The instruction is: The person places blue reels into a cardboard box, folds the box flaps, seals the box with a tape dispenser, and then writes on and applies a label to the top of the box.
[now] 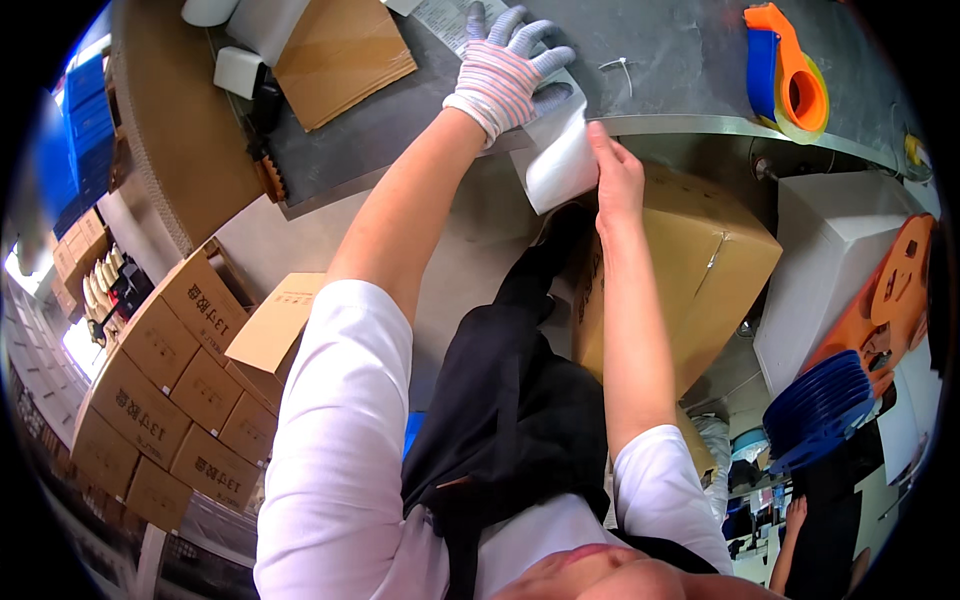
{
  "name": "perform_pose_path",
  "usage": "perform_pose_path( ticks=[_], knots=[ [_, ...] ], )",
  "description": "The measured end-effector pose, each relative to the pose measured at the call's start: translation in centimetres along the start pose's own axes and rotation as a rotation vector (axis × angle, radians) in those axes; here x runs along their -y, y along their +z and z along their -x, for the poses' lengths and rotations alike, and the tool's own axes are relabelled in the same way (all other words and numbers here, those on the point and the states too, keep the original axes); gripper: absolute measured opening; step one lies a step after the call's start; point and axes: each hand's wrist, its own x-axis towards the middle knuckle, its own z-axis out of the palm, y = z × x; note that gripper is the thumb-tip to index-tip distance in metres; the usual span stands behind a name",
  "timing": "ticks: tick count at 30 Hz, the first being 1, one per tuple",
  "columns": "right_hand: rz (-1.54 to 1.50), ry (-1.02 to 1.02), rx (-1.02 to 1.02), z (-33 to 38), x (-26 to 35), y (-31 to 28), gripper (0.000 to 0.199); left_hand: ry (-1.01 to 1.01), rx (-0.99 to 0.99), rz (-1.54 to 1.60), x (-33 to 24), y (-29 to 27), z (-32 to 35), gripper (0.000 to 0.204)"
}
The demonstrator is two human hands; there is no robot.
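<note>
- Grey worktable fills the upper part of the view, its metal edge curving from left to right; both of the person's arms reach up to it.
- Stacked brown cartons with dark print stand at the lower left, well apart from the hands, one of them with a flap open.
- Brown cardboard box sits just under the table edge, against the person's right forearm; its top seam faces up and to the right.
- Flat cardboard sheet lies on the table at upper left, near the gloved hand but not touching it.
- White label sheet hangs over the table edge, curling downward between the two hands and above the brown box.
- Orange and blue tape dispenser rests on the table at upper right, well apart from both hands.
- Left hand, in a striped knit glove, lies flat on the table with fingers spread, pressing the upper end of the white sheet; it grips nothing.
- Right hand, bare, has its fingers nearly straight and close together, the tips touching the right edge of the white sheet at the table rim; whether the thumb pinches the sheet from behind cannot be told.
</note>
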Motion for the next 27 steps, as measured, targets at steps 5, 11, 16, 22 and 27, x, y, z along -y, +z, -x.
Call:
perform_pose_path(
  ticks=[5, 11, 16, 22, 27],
  knots=[
    [-0.197, -0.025, -0.075, 0.1, -0.1, -0.1, 0.036, -0.031, 0.032, -0.025, -0.6, -0.7, -0.7, 0.061],
    [-0.097, -0.144, -0.107, 0.3, -2.1, 0.3, 0.031, -0.075, 0.111, -0.094, -0.8, -0.8, -1.0, 0.069],
    [-0.08, -0.166, -0.136, -0.4, -3.0, 0.5, 0.03, -0.109, 0.201, -0.161, -1.1, -0.4, -1.6, 0.069],
    [-0.369, -0.14, -0.112, 0.1, -2.9, 2.2, 0.027, -0.152, 0.224, -0.344, -0.6, 1.3, -1.9, 0.069],
    [-0.649, -0.096, -0.129, 1.1, -2.6, 3.8, 0.022, -0.218, 0.391, -0.127, -1.9, -1.8, -2.4, 0.068]
  ],
)
